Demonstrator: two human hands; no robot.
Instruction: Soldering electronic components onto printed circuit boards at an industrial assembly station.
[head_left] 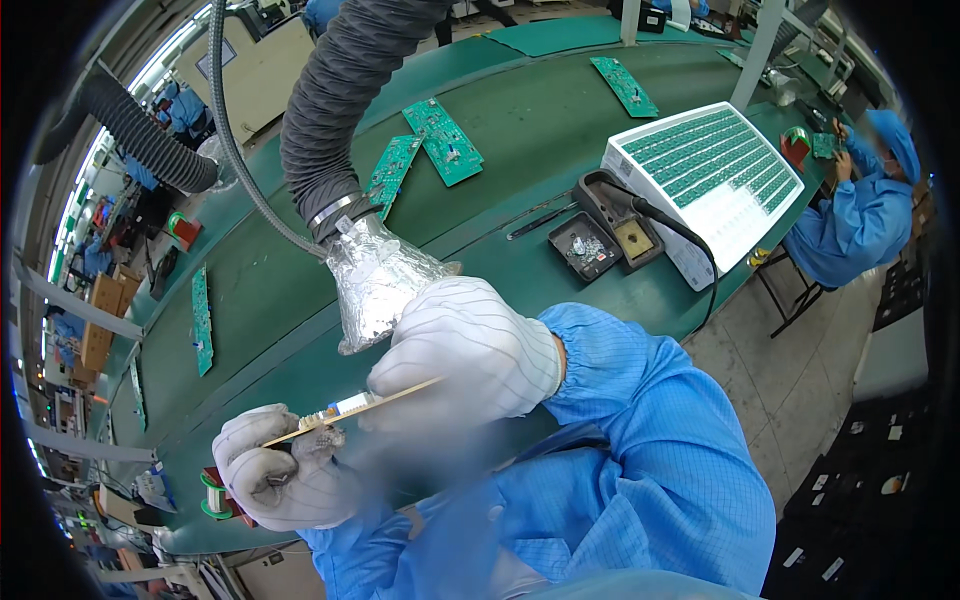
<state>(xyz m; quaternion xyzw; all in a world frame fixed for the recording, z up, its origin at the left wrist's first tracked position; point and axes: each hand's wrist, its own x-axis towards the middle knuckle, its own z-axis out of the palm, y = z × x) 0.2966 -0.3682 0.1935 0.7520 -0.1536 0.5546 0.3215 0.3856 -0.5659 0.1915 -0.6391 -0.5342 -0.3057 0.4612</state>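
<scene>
Your left hand (275, 470), in a white glove, is closed around the near end of a thin circuit board (350, 410), and your right hand (470, 350), gloved the same, pinches its far end. You hold the board edge-on, so it shows as a narrow tan strip slanting up to the right, with small pale and dark parts standing along its upper face; their detail is too small to read. It hangs in the air above the green conveyor belt (280, 290), close to your chest and between your blue sleeves.

Just under your left hand a green spool of solder wire (213, 492) rests at the bench edge. Directly behind your right hand hangs the foil-wrapped mouth of a grey ribbed extraction hose (375, 275). Further out to the right sits a soldering iron stand (605, 230), beside a white tray (715, 175) of green boards. More green boards (440, 140) lie along the belt beyond. At the far right a co-worker (860, 210) in blue sits.
</scene>
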